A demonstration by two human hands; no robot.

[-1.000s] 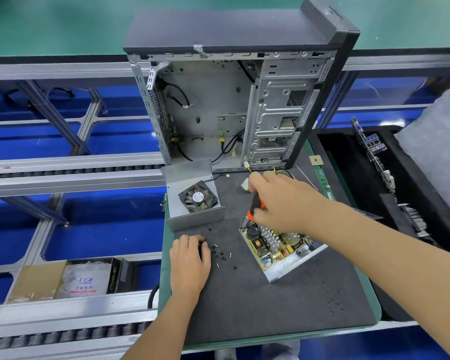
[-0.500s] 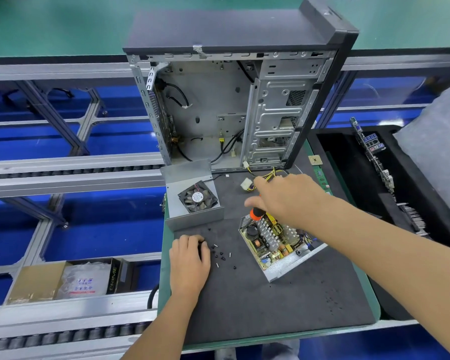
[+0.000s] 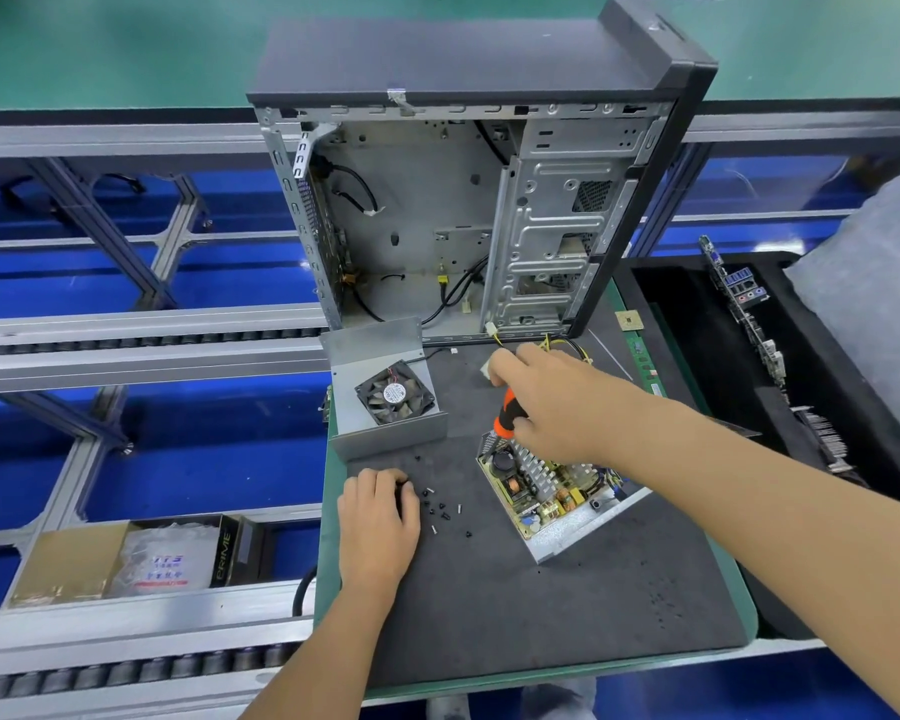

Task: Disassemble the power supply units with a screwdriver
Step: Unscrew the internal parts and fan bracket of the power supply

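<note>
Right grip (image 3: 552, 402) curled around the orange screwdriver (image 3: 505, 415), tip down on the open power supply unit (image 3: 552, 491) directly beneath it. Left grip (image 3: 378, 517) lay knuckles-up on the bench (image 3: 541, 615), fingers curled, loose screws (image 3: 440, 509) just beside its fingertips.

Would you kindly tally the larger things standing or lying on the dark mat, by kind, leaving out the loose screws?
Computer case: 1
Metal cover with fan: 1
Open power supply unit: 1
Screwdriver: 1, held by the right hand
Hands: 2, with the left hand by the screws
Total: 6
</note>
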